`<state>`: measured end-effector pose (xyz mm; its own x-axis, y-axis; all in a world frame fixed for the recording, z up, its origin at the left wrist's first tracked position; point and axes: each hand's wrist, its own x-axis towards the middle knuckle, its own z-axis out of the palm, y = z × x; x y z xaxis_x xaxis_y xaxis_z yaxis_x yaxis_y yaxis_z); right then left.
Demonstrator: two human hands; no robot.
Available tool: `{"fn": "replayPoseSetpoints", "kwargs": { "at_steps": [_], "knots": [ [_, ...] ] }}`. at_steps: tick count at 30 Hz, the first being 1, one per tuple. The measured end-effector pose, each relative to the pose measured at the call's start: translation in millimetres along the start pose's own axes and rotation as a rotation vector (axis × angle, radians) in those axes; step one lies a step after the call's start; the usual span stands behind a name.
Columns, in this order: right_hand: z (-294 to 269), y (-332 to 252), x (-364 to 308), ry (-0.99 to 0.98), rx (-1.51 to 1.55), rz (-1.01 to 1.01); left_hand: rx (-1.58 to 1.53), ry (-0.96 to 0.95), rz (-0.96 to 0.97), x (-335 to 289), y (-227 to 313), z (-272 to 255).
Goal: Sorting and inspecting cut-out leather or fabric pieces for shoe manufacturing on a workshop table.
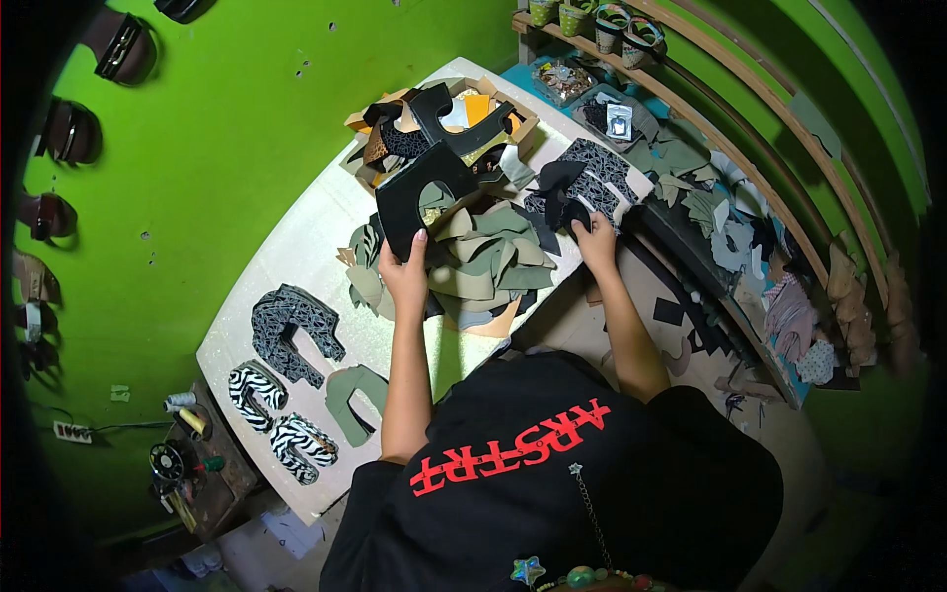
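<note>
A black cutout (pixel 419 192) is being gripped at its lower edge by the left hand (pixel 404 271), above the olive pile (pixel 483 261); a dark scrap (pixel 570 209) is being pinched by the right hand (pixel 595 242); pieces could be dragged off the table edge (pixel 552 286); room is being left around the 4 cutouts (pixel 291 331) further left.

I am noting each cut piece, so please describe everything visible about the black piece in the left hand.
The black piece is a flat, matte cut-out, like suede or felt, broad with a rounded notch on its upper right edge. The left hand grips its lower edge, thumb on top, holding it over the heap of olive-green pieces on the white table. Its upper part overlaps other dark pieces in the cardboard box.
</note>
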<state>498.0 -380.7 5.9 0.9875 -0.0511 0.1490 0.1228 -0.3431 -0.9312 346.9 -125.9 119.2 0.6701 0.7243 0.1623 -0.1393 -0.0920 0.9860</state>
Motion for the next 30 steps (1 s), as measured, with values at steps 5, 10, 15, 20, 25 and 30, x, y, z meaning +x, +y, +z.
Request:
{"fn": "replayPoseSetpoints", "kwargs": {
  "at_steps": [5, 10, 15, 20, 25, 30],
  "knots": [
    [-9.5, -28.5, 6.1, -0.211, 0.185, 0.137, -0.028, -0.006, 0.000, -3.8, -2.6, -7.5],
    [-9.5, -36.0, 16.9, -0.101, -0.103, -0.245, -0.028, -0.012, -0.010, -6.1, 1.4, -8.7],
    [-11.3, -45.1, 20.5, -0.142, 0.176, -0.096, -0.037, 0.001, -0.003, -6.6, 0.3, -11.0],
    [-15.6, -33.9, 31.3, -0.115, 0.302, 0.031, -0.039, 0.000, -0.012, -5.0, -0.3, -13.2],
    [-15.3, -24.6, 26.5, 0.083, 0.093, -0.209, -0.089, -0.003, 0.011, -4.1, 2.2, -8.9],
    [-12.5, -15.8, 22.5, -0.056, 0.159, -0.059, -0.099, -0.021, 0.017, -4.5, 0.0, -10.9]
  ]
}}
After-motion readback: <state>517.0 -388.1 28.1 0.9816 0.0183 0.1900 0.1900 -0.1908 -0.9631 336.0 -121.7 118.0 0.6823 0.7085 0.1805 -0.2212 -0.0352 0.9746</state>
